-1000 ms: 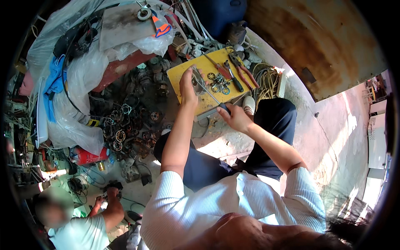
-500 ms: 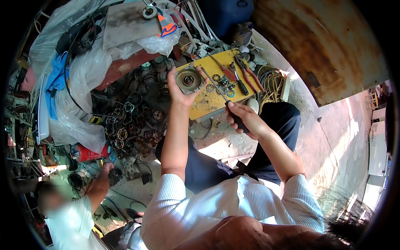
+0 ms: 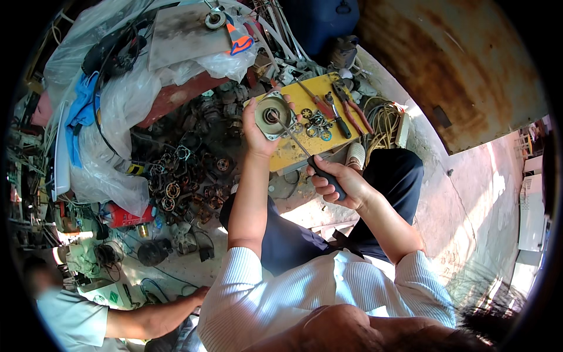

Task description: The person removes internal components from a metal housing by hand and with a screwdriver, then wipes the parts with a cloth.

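Note:
My left hand (image 3: pixel 258 139) grips a round metal motor end cover (image 3: pixel 281 105) with flanged corners, its hollow side up, over the yellow board. A dark ring-shaped bearing or seal sits in the cover's centre. The fingers of my right hand (image 3: pixel 347 186) wrap around the black handle of a screwdriver (image 3: pixel 317 168). Its long thin shaft slants up and left, and the tip reaches the ring; whether it is inside or only resting there cannot be made out.
On the yellow board (image 3: pixel 287 154) lie red-handled pliers (image 3: pixel 353 110), a black-handled wrench (image 3: pixel 338 119), another red-handled tool (image 3: pixel 319 101) and several small wheel-like parts (image 3: pixel 316 120). Motor parts (image 3: pixel 187 170) crowd the floor at left. Coiled cable (image 3: pixel 384 126) lies right. A co-worker's arm (image 3: pixel 155 320) reaches in lower left.
The screwdriver's tip has come down from the cover's right edge to its centre, with my right hand lower. The cover has tilted and shifted slightly. The co-worker's arm has moved down and right.

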A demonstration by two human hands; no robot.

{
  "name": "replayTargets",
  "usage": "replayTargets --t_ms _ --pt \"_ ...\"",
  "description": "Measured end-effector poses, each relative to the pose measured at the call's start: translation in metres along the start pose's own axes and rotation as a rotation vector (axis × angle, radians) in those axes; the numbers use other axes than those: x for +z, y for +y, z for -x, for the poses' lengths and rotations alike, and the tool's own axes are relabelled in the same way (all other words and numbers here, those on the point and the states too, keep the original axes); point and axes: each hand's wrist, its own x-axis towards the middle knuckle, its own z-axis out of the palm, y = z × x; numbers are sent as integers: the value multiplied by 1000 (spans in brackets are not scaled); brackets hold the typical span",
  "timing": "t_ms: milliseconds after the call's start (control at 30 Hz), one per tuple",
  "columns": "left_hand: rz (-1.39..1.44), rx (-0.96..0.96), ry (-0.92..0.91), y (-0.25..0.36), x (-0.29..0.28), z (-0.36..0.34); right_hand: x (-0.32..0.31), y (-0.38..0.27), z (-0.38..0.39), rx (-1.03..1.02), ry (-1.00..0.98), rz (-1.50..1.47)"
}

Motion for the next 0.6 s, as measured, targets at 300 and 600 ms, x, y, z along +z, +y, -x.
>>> replayTargets --t_ms 300,600 --pt "-44 73 49 -5 5 1 2 17 -18 -121 36 11" --pt "-448 306 304 -22 -2 -4 -14 41 -48 -416 407 680"
